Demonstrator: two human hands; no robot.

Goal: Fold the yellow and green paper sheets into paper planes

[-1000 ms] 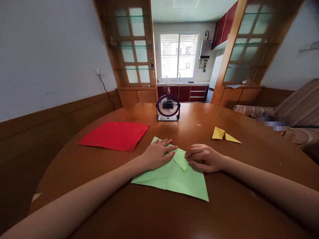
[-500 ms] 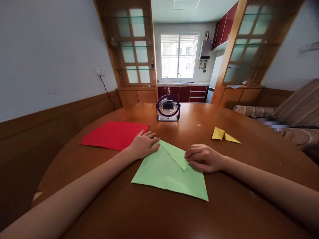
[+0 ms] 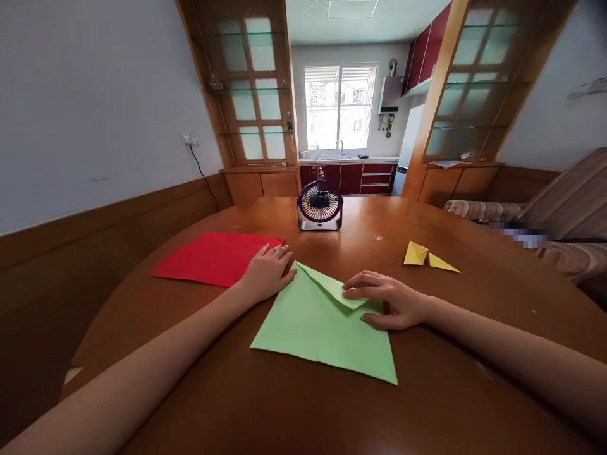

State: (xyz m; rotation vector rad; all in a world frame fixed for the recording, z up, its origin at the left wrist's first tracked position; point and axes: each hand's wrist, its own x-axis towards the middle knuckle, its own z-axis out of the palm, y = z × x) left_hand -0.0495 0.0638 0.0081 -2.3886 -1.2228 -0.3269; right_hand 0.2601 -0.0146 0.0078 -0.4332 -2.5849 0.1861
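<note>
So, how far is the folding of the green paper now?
Done: one corner flap of the green paper is folded down, and a folded yellow piece lies to the right. In hand: the right hand presses the flap, the left hand holds the paper's left corner. Left: the rest looks flat, and the red sheet is unfolded.

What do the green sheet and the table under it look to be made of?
Green sheet: thin matte paper, judging by its sharp crease and folded-over corner flap. Table: apparently wood or wood veneer with a glossy varnish; brown grain and soft window reflections show.
</note>
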